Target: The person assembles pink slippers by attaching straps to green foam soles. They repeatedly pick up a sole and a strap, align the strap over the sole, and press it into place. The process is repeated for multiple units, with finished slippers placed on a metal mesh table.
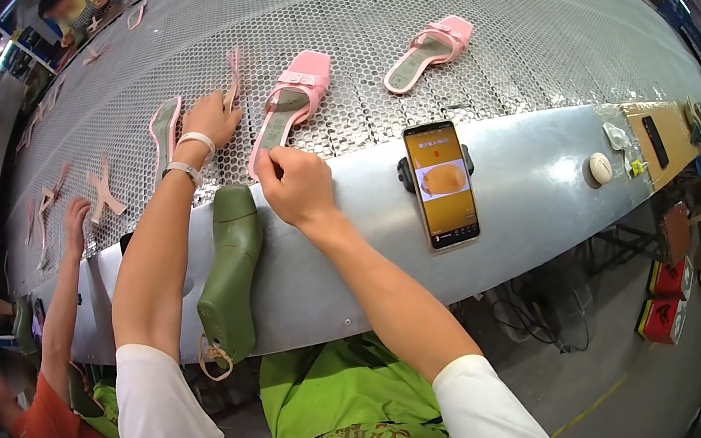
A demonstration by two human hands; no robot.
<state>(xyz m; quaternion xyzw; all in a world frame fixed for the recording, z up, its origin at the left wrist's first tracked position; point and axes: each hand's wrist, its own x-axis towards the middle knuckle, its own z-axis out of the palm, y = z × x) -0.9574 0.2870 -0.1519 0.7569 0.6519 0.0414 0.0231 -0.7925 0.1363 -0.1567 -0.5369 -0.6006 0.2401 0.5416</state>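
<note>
My left hand (210,120) is closed with its fingertips on a pink strap piece (233,75) over the perforated work surface. Just left of it lies a pink-edged insole (163,128) with a grey-green top. My right hand (297,186) is curled into a fist beside the heel end of a pink square-toed sandal (297,86); its curled fingers hide whatever may be in them. Between my forearms, a green shoe last (233,270) lies on the metal edge, a cord loop (216,361) at its near end. A second pink sandal (430,54) lies farther right.
A phone (442,183) showing a lit screen rests on the metal ledge (545,170), with a round cream object (599,169) farther right. More strap pieces (106,194) lie at left, close to a co-worker's hand (75,225). Red boxes (666,304) stand on the floor.
</note>
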